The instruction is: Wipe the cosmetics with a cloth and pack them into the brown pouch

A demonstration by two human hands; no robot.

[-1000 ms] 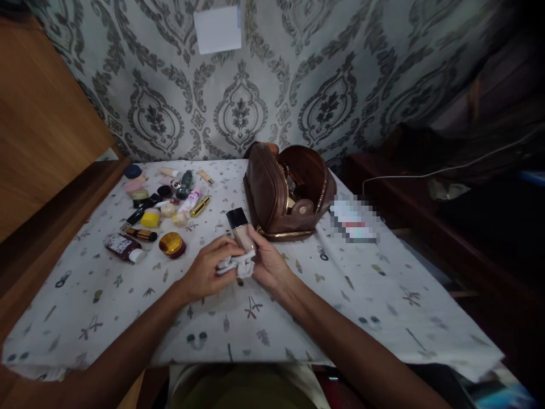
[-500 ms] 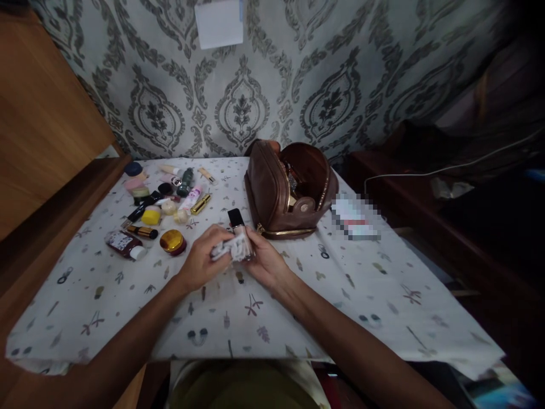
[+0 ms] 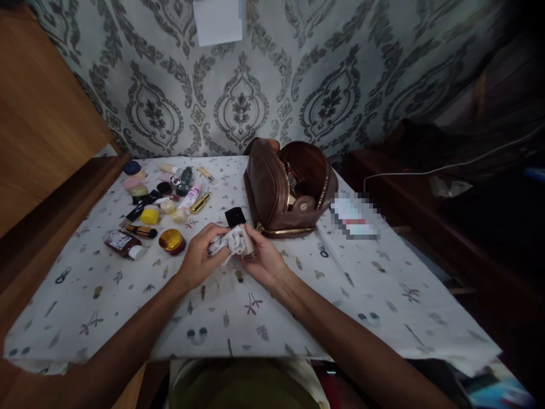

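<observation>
At the middle of the table, my left hand (image 3: 201,255) is closed on a crumpled white cloth (image 3: 230,243), which rests against a small bottle. My right hand (image 3: 266,258) grips that bottle (image 3: 248,241), a glass one with beige contents and a black cap (image 3: 235,216) pointing away from me. The cloth and fingers hide part of the bottle. Just beyond my right hand stands a brown leather bag (image 3: 272,190), unzipped, with items inside. Left of my left hand lies a round jar with a golden lid (image 3: 171,241).
Several cosmetics lie at the table's back left, among them a dark bottle with a white cap (image 3: 123,244), a yellow item (image 3: 150,215) and a gold tube (image 3: 200,203). A blurred-out packet (image 3: 355,217) is right of the bag. Patterned curtain hangs behind.
The bottle has turned slightly in my right hand, its black cap showing wider and tilted. The cloth has shifted over the bottle's front with my left hand.
</observation>
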